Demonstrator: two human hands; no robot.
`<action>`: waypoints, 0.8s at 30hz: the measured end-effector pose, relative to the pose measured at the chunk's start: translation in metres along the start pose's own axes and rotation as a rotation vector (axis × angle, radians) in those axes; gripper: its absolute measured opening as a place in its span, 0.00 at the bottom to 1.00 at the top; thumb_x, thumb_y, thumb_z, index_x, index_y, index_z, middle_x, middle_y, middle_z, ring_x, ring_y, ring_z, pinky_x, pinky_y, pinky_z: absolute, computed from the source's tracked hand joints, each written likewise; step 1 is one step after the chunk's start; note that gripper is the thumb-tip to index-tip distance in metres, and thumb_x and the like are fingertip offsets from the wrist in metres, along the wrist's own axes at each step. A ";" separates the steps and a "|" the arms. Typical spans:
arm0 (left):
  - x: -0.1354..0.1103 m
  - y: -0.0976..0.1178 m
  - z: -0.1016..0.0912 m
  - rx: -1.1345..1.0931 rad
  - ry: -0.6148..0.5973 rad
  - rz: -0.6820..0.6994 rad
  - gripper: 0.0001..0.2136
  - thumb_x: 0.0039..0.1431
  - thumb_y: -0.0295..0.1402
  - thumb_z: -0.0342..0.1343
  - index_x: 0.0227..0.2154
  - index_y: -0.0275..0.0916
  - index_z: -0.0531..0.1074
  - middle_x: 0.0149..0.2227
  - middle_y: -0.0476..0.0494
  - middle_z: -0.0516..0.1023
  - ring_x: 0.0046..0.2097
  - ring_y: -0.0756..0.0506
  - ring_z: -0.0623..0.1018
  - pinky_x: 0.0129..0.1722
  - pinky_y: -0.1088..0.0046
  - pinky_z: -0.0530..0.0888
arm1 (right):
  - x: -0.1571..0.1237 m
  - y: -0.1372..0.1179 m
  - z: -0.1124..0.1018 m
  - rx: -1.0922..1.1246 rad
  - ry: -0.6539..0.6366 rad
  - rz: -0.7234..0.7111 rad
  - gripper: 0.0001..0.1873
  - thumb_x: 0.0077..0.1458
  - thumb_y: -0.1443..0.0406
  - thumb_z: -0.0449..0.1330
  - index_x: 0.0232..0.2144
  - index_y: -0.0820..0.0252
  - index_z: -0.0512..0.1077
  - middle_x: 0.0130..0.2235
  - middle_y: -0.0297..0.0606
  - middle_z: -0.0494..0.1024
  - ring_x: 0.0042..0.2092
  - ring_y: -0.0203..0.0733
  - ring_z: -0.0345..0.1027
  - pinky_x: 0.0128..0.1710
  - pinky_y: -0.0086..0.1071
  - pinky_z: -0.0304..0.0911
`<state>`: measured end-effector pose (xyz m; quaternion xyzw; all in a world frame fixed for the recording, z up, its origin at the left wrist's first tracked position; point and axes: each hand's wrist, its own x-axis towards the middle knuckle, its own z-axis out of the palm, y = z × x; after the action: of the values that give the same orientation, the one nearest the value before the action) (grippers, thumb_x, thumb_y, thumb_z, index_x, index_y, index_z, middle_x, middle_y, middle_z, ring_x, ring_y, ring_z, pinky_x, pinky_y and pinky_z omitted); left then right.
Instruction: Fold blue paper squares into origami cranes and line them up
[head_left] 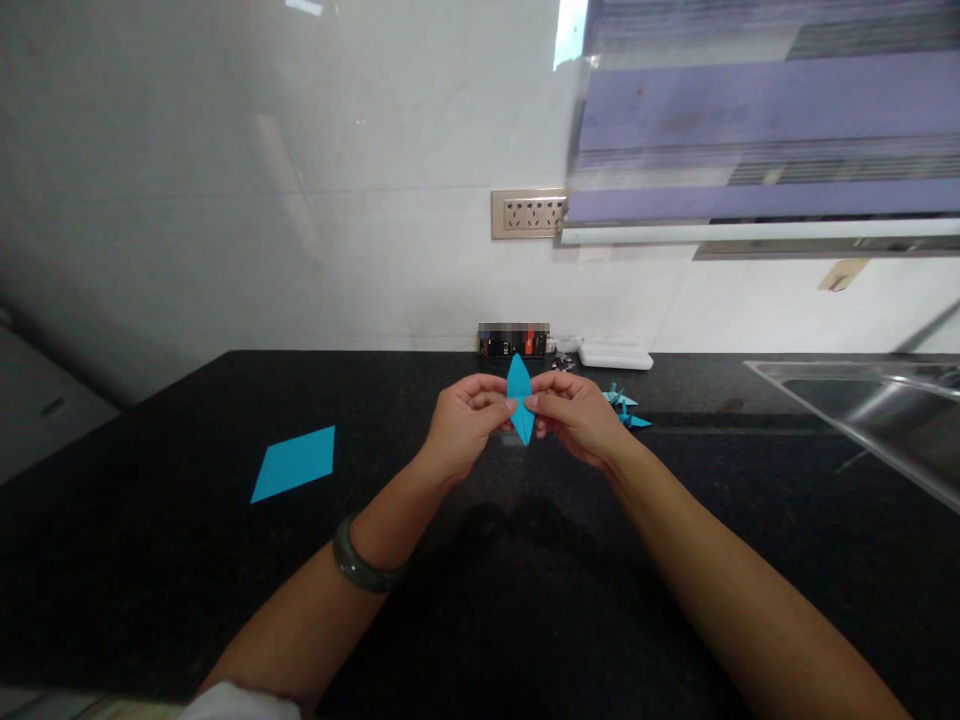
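A folded piece of blue origami paper (519, 385) is held up above the dark counter, its long shape upright with a pointed lower end. My left hand (472, 415) pinches its left edge between thumb and fingers. On the opposite edge, my right hand (570, 410) grips it the same way, both thumbs near the middle. Flat on the counter to the left lies a blue sheet of paper (296, 464). Folded blue paper cranes (634, 421) sit just beyond my right hand, partly hidden by it.
Against the wall stand a black box (514, 342) and a white oblong object (615, 356). A steel sink (885, 400) is set into the counter (480, 610) at the right. Above are a wall socket (529, 214) and a purple striped blind (750, 120).
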<state>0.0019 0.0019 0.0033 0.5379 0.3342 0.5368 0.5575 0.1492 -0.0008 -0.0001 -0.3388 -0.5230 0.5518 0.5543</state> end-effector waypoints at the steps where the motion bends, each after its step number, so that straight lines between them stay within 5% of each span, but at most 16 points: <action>1: 0.000 0.000 0.000 -0.004 0.003 -0.002 0.10 0.41 0.30 0.61 0.29 0.33 0.69 0.20 0.51 0.72 0.23 0.53 0.72 0.25 0.76 0.70 | 0.000 0.000 0.000 0.011 0.000 -0.001 0.08 0.39 0.67 0.63 0.26 0.62 0.70 0.19 0.28 0.71 0.17 0.28 0.60 0.17 0.24 0.59; 15: -0.002 0.006 0.000 -0.182 -0.040 -0.108 0.07 0.42 0.27 0.59 0.28 0.33 0.72 0.23 0.48 0.75 0.24 0.52 0.74 0.27 0.75 0.72 | -0.001 0.002 0.000 0.087 -0.038 -0.053 0.03 0.40 0.70 0.62 0.23 0.60 0.72 0.17 0.27 0.70 0.17 0.28 0.60 0.17 0.24 0.57; 20: 0.000 0.004 -0.002 -0.110 -0.105 -0.226 0.14 0.48 0.40 0.57 0.27 0.31 0.72 0.22 0.45 0.74 0.23 0.52 0.73 0.25 0.76 0.71 | 0.000 -0.001 -0.004 -0.132 -0.035 -0.108 0.02 0.43 0.69 0.59 0.24 0.60 0.72 0.19 0.28 0.70 0.19 0.29 0.61 0.21 0.26 0.59; 24: 0.001 -0.001 -0.001 -0.027 -0.034 -0.167 0.13 0.43 0.37 0.61 0.27 0.31 0.72 0.23 0.45 0.75 0.25 0.52 0.74 0.26 0.76 0.71 | -0.001 -0.003 -0.003 -0.278 -0.036 -0.139 0.04 0.45 0.68 0.57 0.25 0.61 0.73 0.21 0.29 0.70 0.21 0.29 0.62 0.23 0.27 0.60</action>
<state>0.0011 0.0029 0.0026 0.5096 0.3613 0.4838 0.6130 0.1534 -0.0013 0.0019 -0.3653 -0.6266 0.4403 0.5293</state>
